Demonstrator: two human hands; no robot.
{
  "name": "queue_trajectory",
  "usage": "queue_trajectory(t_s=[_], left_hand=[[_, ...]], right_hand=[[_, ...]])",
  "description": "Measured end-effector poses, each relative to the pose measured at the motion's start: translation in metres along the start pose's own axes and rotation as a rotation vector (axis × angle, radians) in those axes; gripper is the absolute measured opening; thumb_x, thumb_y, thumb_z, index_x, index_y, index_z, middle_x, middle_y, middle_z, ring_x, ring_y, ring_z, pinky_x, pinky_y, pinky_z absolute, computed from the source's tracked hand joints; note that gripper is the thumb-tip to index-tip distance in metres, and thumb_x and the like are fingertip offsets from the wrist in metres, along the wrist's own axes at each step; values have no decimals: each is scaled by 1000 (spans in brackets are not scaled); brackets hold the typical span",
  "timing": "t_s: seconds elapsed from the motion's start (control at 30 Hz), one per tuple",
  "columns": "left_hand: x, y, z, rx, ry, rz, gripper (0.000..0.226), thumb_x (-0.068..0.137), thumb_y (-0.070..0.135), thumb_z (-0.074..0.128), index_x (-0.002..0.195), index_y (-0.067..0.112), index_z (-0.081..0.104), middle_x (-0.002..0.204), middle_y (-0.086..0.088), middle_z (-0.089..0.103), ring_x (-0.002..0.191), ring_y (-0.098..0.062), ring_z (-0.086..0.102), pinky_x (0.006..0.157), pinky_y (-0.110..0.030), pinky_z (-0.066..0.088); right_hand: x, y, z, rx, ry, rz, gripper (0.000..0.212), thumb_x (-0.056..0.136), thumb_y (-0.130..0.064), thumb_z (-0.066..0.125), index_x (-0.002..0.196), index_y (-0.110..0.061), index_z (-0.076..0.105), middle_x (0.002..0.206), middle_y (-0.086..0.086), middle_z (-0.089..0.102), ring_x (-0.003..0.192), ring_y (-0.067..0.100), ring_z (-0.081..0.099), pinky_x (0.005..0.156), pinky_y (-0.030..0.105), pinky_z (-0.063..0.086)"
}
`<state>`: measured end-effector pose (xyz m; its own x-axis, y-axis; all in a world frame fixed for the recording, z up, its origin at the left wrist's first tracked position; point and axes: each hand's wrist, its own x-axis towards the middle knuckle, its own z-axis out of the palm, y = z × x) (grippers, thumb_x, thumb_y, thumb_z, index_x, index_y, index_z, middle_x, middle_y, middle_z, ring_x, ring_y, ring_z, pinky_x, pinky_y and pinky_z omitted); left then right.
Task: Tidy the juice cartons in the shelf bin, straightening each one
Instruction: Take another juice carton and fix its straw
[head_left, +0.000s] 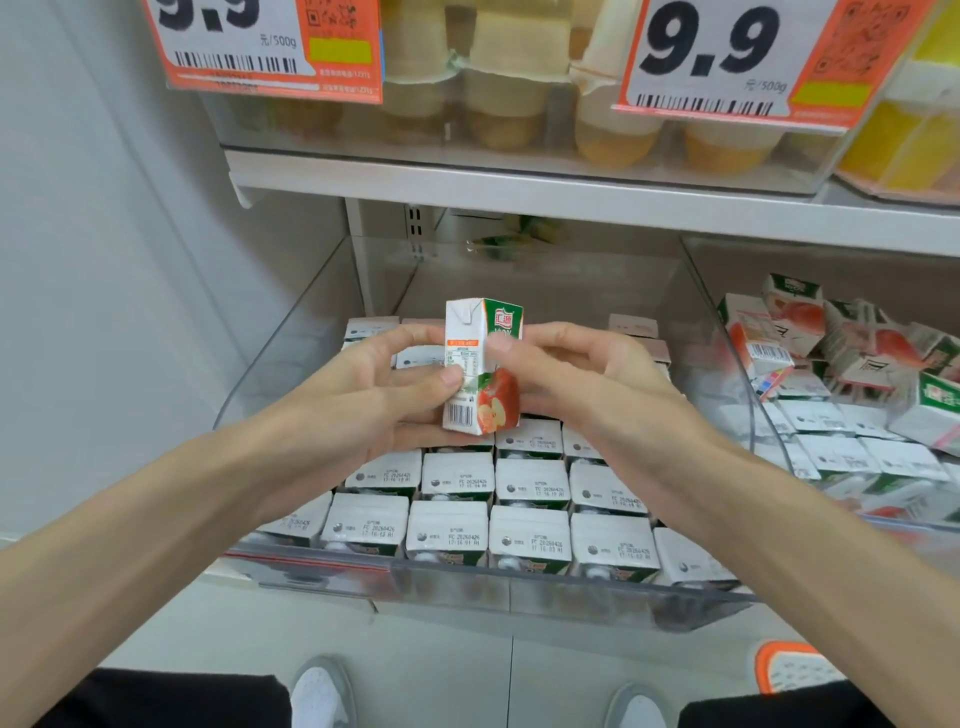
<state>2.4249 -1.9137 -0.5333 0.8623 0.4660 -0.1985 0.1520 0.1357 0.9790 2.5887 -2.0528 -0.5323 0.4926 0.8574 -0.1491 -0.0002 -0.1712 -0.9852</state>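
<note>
A small white, green and red apple juice carton (482, 364) is held upright above the clear shelf bin (519, 582). My left hand (384, 389) grips its left side, thumb on the barcode face. My right hand (576, 374) pinches its right side, thumb near the top edge. Below, several cartons (530, 483) stand in neat rows in the bin, their white date-stamped tops facing up. The rows under my hands are hidden.
A second clear bin (737, 364) to the right holds several cartons (831, 353) lying jumbled. The shelf above carries fruit cups (504, 98) behind two orange 9.9 price tags (727, 57). A grey wall runs along the left. My shoes show on the floor below.
</note>
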Motion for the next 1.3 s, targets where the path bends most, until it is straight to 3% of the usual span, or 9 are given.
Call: queue_trajectory(t_s=[0.13,0.3,0.47,0.67,0.77,0.83,1.0,1.17,1.3], left_hand=[[1,0,0,25,-6,40,44,101,18,64,145,21,57,125,-8,78,116,-28,75,99,-35,60],[3,0,1,25,0,73,35,106,30,54,134,16,70,125,-5,78,116,-24,75,96,-32,61],[6,-5,-2,45,113,61,39,95,25,70,133,20,67,124,-7,77,108,-30,76,79,-25,63],[7,-5,0,153,171,107,42,91,29,76,132,27,69,119,1,79,99,-24,77,83,-34,62],[6,-3,-1,173,207,157,44,87,24,80,129,23,68,118,1,79,95,-16,79,75,-27,63],[5,-2,-2,210,198,211,44,86,21,81,128,22,67,121,3,78,106,-16,77,86,-27,63],[4,0,-2,309,184,357,45,81,18,85,124,24,72,117,7,78,113,-10,73,97,-22,57],[4,-2,2,305,179,380,46,75,16,87,119,23,74,110,0,79,100,-16,76,90,-25,61],[5,-3,2,317,173,371,43,85,6,82,123,24,73,116,4,78,103,-16,76,90,-21,58]], right_hand=[[1,-3,0,-68,40,-29,41,83,-44,86,119,-28,76,111,1,78,103,7,76,92,26,49],[4,-4,-4,116,48,-4,29,99,-23,73,128,-19,69,110,1,82,108,16,77,108,38,53],[0,-5,-3,195,-113,15,30,104,-22,64,131,-7,63,114,9,80,108,25,78,101,42,59],[1,-5,-2,-67,-29,-55,25,96,-35,76,119,-25,74,111,-6,81,104,9,76,82,21,56],[4,-3,-6,-178,-4,-114,27,96,-37,75,122,-31,75,114,-13,78,110,1,72,96,25,54],[4,-2,-9,-190,-23,-150,30,97,-30,75,127,-29,73,119,-14,77,114,0,70,104,28,53],[3,0,-17,-101,-65,-159,32,105,-7,62,131,-24,71,126,-13,76,121,5,69,112,34,48],[7,3,-16,35,-141,-81,34,109,-4,50,137,-16,66,127,0,77,120,15,72,113,38,50],[3,0,-19,-65,-143,-143,36,109,-9,54,140,-25,65,134,-9,73,129,11,65,117,41,45]])
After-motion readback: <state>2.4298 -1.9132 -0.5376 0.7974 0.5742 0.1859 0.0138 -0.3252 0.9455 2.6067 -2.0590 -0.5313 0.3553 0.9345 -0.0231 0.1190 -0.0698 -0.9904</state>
